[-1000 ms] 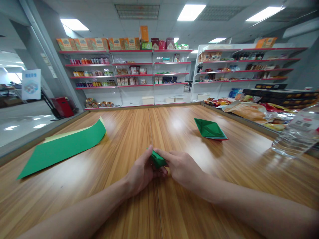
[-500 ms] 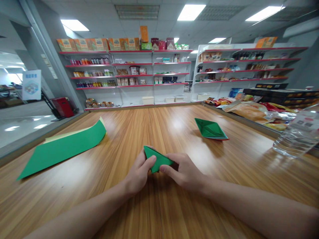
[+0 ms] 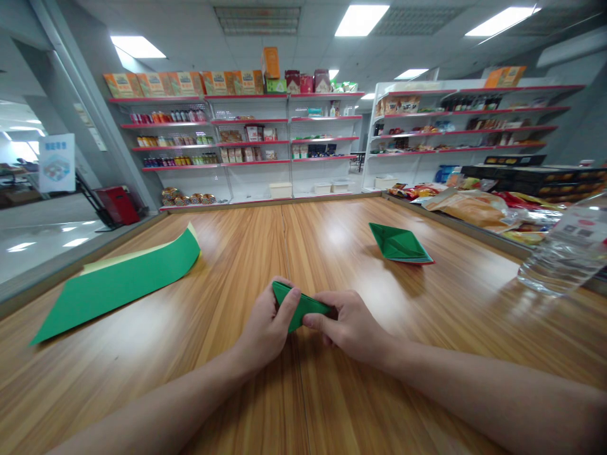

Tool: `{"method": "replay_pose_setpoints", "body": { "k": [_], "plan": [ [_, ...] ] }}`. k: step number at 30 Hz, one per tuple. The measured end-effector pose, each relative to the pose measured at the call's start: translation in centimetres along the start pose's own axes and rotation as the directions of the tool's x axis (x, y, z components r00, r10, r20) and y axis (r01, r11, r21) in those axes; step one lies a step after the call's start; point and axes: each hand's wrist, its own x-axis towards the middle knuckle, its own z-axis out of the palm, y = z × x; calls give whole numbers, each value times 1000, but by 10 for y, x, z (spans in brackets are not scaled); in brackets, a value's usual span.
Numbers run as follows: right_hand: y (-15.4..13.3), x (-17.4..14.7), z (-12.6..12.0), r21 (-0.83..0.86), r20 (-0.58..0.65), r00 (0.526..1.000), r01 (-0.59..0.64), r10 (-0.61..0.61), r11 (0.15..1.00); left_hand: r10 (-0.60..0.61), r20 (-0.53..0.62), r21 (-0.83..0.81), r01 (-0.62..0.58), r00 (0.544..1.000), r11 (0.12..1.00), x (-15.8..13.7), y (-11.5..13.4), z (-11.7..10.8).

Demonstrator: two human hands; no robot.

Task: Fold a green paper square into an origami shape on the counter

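A small piece of folded green paper [image 3: 300, 311] is held between both hands, just above the table's middle seam. My left hand [image 3: 269, 322] grips its left part, with the thumb lying across the front face. At the pointed right end, my right hand [image 3: 349, 322] pinches the paper between thumb and fingers. The fingers behind the paper are partly hidden. Farther off to the right rests a folded green paper boat [image 3: 401, 243] with a reddish lower edge. On the left side lies a curled stack of paper sheets [image 3: 123, 278], green on top with pale yellow showing behind.
A clear plastic bottle [image 3: 562, 249] stands at the right edge of the wooden table [image 3: 227, 253]. Bagged snacks [image 3: 474, 208] and stacked black boxes [image 3: 526, 180] lie beyond that edge. Store shelves [image 3: 253, 142] fill the background.
My left thumb has shifted slightly up and to the right over the folded paper, and the paper has turned a little. Both hands keep their hold. The view has shifted very slightly.
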Motion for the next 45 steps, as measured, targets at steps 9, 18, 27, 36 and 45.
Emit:
{"method": "replay_pose_setpoints", "body": {
  "k": [9,18,27,36,45],
  "plan": [
    [1,-2,4,16,-13,999,-40,40,999,10,-40,54,-8,999,999,1,3,1],
    [3,-1,3,10,21,998,-62,62,998,-62,-76,43,66,995,997,2,-1,2],
    [6,5,0,-257,-154,959,195,-240,946,-319,-83,-176,301,944,937,7,-3,5],
    [15,12,1,459,125,973,-229,193,858,-261,54,-265,266,964,927,8,-5,2],
    [23,13,4,737,203,972,-233,122,634,-303,132,-410,330,944,850,10,-8,2]
  ]
}}
